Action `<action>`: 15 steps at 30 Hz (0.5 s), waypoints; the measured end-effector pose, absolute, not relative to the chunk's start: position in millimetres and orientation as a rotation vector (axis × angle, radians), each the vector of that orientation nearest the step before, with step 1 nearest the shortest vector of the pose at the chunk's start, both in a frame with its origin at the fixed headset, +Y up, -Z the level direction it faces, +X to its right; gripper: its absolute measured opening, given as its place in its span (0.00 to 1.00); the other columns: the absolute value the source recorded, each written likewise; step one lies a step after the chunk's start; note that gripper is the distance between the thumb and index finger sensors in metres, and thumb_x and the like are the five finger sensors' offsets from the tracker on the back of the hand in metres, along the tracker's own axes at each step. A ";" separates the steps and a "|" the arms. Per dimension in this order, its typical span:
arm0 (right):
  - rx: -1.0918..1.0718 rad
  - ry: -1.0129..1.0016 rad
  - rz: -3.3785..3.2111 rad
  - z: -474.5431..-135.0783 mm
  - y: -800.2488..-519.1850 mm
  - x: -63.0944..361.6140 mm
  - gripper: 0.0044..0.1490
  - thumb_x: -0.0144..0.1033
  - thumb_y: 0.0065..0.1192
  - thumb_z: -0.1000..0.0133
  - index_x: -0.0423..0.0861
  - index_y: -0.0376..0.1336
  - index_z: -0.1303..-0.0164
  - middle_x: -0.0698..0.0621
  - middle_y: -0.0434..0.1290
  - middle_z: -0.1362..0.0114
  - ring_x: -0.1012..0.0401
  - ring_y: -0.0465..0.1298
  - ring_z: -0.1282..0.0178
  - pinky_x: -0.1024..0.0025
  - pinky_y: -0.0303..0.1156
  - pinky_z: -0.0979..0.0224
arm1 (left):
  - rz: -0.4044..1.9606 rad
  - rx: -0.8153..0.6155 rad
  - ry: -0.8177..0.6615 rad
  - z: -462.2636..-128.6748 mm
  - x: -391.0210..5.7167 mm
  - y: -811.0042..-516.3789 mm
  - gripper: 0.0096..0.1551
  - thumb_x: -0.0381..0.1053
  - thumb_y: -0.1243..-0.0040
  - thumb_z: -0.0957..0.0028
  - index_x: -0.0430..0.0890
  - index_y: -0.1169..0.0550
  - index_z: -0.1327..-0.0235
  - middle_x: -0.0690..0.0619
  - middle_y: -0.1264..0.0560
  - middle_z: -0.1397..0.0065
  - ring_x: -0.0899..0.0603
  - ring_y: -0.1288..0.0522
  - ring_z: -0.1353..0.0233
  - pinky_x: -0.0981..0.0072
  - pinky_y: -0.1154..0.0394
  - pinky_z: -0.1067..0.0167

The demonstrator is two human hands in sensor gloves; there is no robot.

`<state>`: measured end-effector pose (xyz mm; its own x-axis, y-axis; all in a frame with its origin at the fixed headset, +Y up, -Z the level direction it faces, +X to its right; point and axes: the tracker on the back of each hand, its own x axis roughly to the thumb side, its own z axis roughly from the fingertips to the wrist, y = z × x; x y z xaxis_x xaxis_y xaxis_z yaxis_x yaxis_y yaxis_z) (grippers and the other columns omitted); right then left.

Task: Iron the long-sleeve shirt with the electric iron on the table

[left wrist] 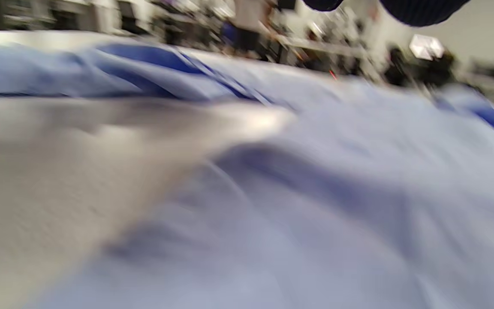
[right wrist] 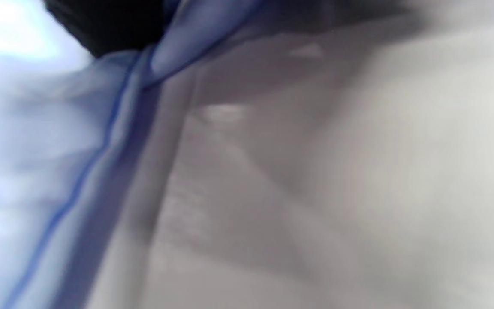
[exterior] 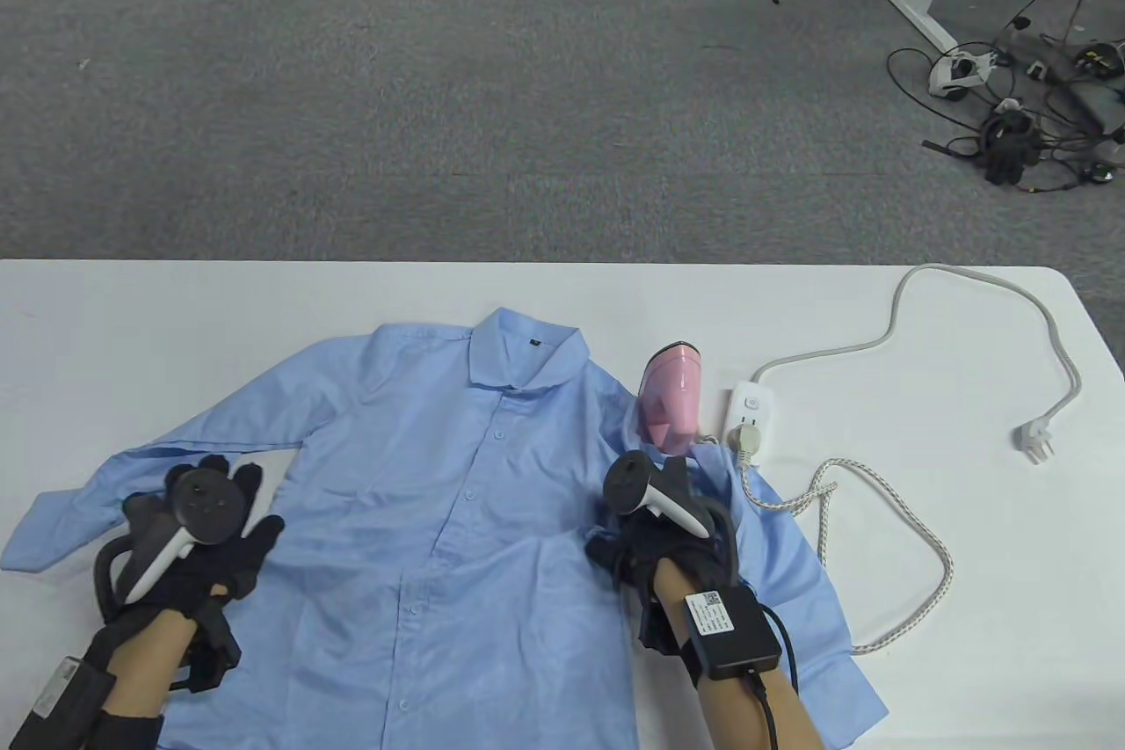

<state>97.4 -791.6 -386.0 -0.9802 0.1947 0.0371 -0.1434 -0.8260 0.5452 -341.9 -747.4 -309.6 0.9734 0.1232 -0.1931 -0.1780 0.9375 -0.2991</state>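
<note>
Left hand [exterior: 206, 535] flat on the shirt [exterior: 457, 521], fingers spread wide, holding nothing; sits where the sleeve meets the body. Left wrist view is blurred: just blue cloth and a patch of white table [left wrist: 37, 206].

Right hand [exterior: 655, 535] is on the shirt's other side near the armpit seam, fingers hidden under the tracker, so can't tell if it's gripping cloth or just pressing. Right wrist view is blurred too: dark glove against a blue fold with a seam.

Shirt lies front up and buttoned between and under both hands, collar on the far side.

Pink iron [exterior: 672, 403] just beyond the right hand, on the shirt's shoulder edge, neither hand touching it. White power strip [exterior: 750, 420] just beside the iron, outboard, with the iron's braided cord [exterior: 914, 539] plugged in. Strip's own cable [exterior: 967, 293] loops further out, its plug [exterior: 1037, 442] loose on the table.
</note>
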 end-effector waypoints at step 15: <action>-0.152 0.934 2.703 -469.0 -790.0 124.2 0.57 0.53 0.64 0.51 0.53 0.32 0.27 0.46 0.25 0.23 0.41 0.25 0.24 0.24 0.33 0.34 | 0.094 -0.674 -0.015 -336.5 -302.9 -803.1 0.49 0.75 0.55 0.55 0.68 0.61 0.26 0.59 0.70 0.16 0.43 0.72 0.14 0.35 0.75 0.29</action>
<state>124.2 -790.0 -469.0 -0.9561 0.2251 -0.1877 -0.2929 -0.7528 0.5895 -302.9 -803.1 -336.5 0.9957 0.0917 -0.0165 -0.0819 0.7772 -0.6239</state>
